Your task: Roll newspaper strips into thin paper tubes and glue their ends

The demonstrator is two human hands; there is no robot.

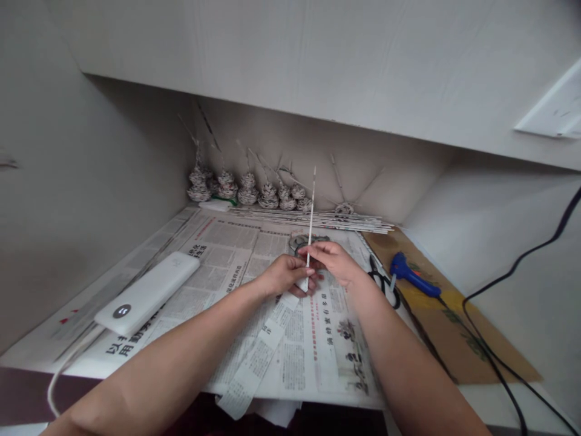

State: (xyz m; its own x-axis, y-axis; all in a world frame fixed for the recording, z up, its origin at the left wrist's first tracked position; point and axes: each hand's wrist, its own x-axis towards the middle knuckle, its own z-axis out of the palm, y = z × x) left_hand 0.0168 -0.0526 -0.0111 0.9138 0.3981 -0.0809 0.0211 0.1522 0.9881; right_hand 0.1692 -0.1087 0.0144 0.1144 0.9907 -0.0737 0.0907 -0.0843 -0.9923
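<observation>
Over the newspaper-covered table, my left hand and my right hand meet around a thin, pointed paper stick that stands nearly upright. The fingers of my left hand close round its lower end, where a printed newspaper strip hangs down toward the table's front edge. My right hand pinches the stick slightly higher, thumb and forefinger on its shaft. Behind the hands sits a small grey coil-like object, partly hidden by my fingers.
Several woven paper gourds line the back wall behind a bundle of paper sticks. A white power bank lies left. Black-handled scissors and a blue glue gun lie right, by a cardboard sheet. A cabinet overhangs.
</observation>
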